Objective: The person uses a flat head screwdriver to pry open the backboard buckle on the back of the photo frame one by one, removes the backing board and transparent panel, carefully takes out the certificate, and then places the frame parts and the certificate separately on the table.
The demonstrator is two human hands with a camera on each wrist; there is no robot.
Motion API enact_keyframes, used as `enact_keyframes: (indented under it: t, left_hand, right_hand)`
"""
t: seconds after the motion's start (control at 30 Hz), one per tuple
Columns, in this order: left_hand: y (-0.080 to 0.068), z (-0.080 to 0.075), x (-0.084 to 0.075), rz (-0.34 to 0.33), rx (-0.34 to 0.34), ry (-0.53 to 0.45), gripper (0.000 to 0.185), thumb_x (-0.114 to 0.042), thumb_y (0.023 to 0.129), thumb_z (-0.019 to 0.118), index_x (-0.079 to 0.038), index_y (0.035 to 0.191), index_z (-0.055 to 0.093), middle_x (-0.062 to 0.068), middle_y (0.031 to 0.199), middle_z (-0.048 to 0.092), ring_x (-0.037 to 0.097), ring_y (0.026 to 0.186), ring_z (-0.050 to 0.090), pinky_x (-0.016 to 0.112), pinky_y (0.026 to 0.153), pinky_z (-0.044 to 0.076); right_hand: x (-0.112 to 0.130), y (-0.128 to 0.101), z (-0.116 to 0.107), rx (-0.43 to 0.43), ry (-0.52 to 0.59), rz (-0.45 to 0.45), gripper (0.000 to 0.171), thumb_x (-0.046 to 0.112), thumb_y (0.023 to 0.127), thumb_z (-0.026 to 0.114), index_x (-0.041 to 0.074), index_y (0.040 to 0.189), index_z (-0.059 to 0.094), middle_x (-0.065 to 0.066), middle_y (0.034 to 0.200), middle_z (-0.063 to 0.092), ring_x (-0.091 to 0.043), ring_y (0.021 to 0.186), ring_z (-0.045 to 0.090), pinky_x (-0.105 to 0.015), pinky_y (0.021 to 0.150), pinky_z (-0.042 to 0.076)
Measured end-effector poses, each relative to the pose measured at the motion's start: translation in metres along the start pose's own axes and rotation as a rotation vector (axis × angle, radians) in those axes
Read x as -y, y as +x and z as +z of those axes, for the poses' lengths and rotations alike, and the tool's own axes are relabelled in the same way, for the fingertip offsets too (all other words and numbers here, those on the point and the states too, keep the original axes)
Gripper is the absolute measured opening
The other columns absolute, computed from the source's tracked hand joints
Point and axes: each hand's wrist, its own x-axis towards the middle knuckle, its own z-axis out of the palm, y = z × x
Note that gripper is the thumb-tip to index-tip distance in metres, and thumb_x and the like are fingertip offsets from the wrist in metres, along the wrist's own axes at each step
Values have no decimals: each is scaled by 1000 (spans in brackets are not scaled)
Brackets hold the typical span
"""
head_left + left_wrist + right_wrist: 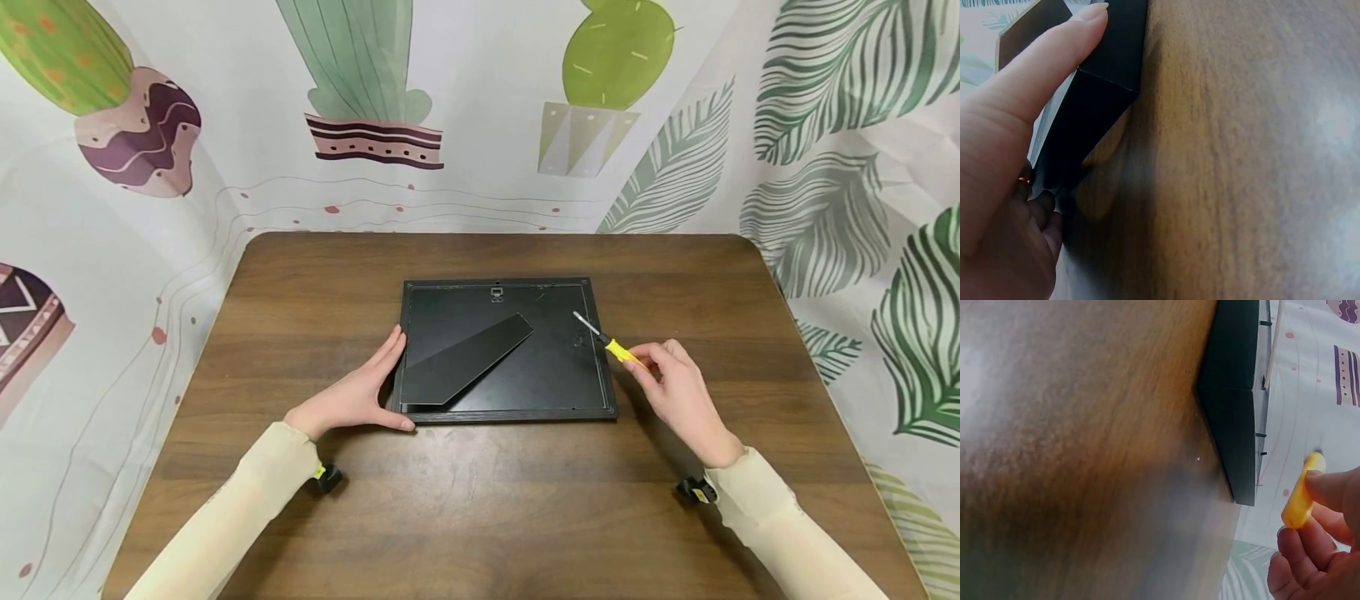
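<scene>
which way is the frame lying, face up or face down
The frame lies face down: in the head view, its stand and small metal hanger show on the upward side.

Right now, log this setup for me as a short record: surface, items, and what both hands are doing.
Surface: brown table
Frame: black, lying back up
Stand: black, slanting across the frame's back
Left hand: fingers at the frame's left edge, thumb at its near edge
Right hand: pinches the screwdriver by its yellow handle
Screwdriver tip: over the frame's right part in the head view; contact unclear
</scene>
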Motion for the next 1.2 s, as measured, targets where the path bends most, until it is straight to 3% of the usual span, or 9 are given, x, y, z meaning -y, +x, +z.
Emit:
enact_keyframes:
  t: [0.23,0.43,0.63,0.9,1.2]
  left_hand:
    - [0,0,0,-4,2,-5,145,-60,72,91,-13,168,-7,-1,173,-20,29,161,4,53,126,27]
    - [-1,0,0,-5,0,-6,145,-60,72,91,-13,168,-7,0,174,-20,30,161,4,54,125,28]
    - [0,1,0,-3,3,-6,144,-60,73,91,-13,168,-7,-1,173,-20,29,161,3,53,126,27]
    - [0,1,0,-2,2,-1,144,-60,73,91,-14,168,-7,-1,174,-20,29,161,4,54,125,28]
    - [0,1,0,-7,-1,-8,144,-59,72,91,-15,168,-7,-2,173,-20,29,161,4,54,125,28]
  right_hand:
    - [-6,-1,0,31,-8,52,13,3,89,81,1,95,69,-9,85,64,-21,72,59,-28,61,49]
    - [-17,-4,-1,34,-14,86,11,5,91,79,1,93,69,-8,84,64,-20,72,59,-20,62,46]
    - [-36,-9,-11,26,-56,156,12,8,93,75,-2,94,69,-11,81,65,-22,69,60,-25,59,46]
    - [-64,-17,-27,86,-99,303,21,14,98,70,-6,96,68,-14,77,68,-22,66,58,-31,56,44]
    - [-74,-18,-28,138,-113,397,24,16,100,68,-7,96,66,-15,77,66,-20,63,54,-29,52,41]
